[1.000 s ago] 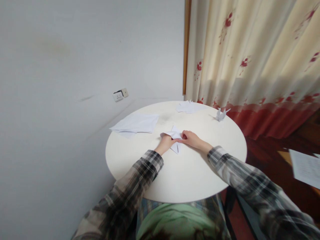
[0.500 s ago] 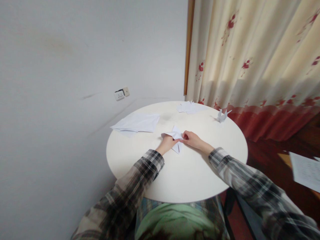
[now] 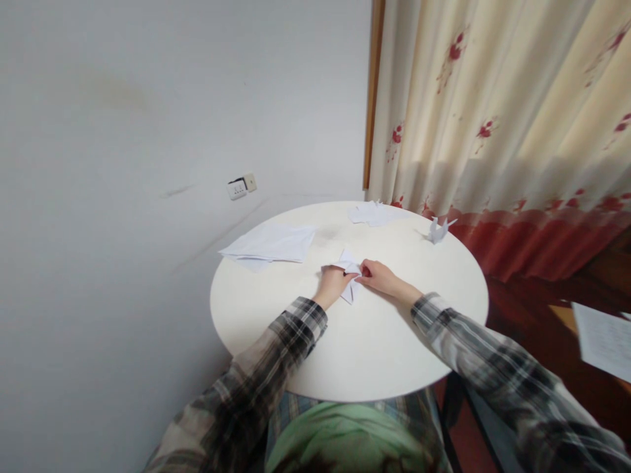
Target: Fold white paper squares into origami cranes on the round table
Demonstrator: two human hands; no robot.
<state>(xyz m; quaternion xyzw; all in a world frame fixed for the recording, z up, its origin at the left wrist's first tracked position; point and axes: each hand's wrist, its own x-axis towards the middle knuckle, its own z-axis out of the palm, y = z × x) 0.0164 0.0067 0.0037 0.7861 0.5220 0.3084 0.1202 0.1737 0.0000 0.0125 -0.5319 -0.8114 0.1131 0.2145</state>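
Note:
A white sheet of paper folded into pointed flaps, the folded paper (image 3: 348, 293), is between my hands over the middle of the round white table (image 3: 345, 368). My left hand (image 3: 332, 284) is closed on its left side, and a flap covers most of the fingers. On the right edge, my right hand (image 3: 378, 276) pinches the paper between thumb and curled forefinger. One point of the paper sticks out away from me and another points toward me.
Large white sheets (image 3: 276, 243) lie at the table's left. Smaller white papers (image 3: 372, 213) are at the far edge. A folded paper crane (image 3: 438, 230) stands at the right rim. Wall and curtain (image 3: 483, 131) border the table; a printed sheet (image 3: 604, 338) lies lower right.
My left hand has shifted slightly to the right, and the flap over it has tilted a little. My right hand keeps its pinch almost in place.

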